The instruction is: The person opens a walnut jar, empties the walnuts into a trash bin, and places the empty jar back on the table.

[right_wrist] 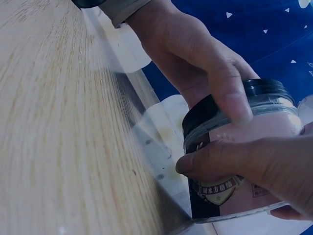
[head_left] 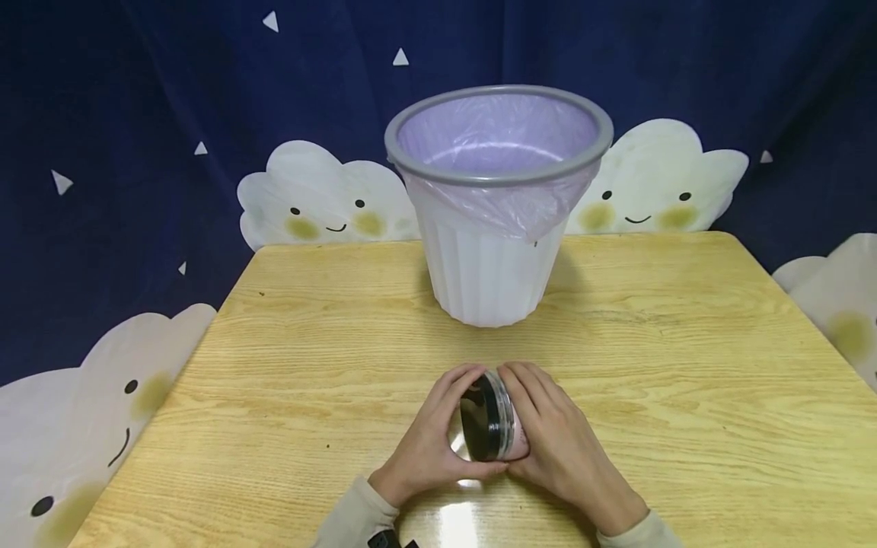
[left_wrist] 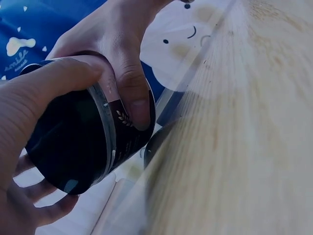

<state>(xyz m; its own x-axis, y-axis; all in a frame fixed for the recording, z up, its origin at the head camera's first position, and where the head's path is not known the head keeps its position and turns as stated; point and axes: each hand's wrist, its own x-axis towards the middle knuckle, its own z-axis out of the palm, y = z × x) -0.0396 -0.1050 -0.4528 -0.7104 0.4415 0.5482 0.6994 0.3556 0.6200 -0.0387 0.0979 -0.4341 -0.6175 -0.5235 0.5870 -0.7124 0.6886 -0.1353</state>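
A round jar with a black screw lid (head_left: pixel 479 422) and a clear neck lies tipped on its side between both hands, its lid facing left. My left hand (head_left: pixel 428 450) grips the lid, thumb at the near edge and fingers over the far edge. Around the jar's pink body (right_wrist: pixel 264 125) my right hand (head_left: pixel 565 438) is curled. In the right wrist view the jar's label (right_wrist: pixel 217 188) shows a dark panel and a crest with lettering. That hand's thumb (right_wrist: pixel 210 161) presses across the label. The left thumb (right_wrist: pixel 234 100) lies over the lid's edge.
Beyond the hands stands a white ribbed bin (head_left: pixel 489 266) with a grey rim and a pale purple liner bag (head_left: pixel 527 202). The wooden table (head_left: pixel 308 365) has a dark blue cloud-patterned curtain (head_left: pixel 171 91) behind it. A dark wristband (head_left: pixel 384 539) is at the left wrist.
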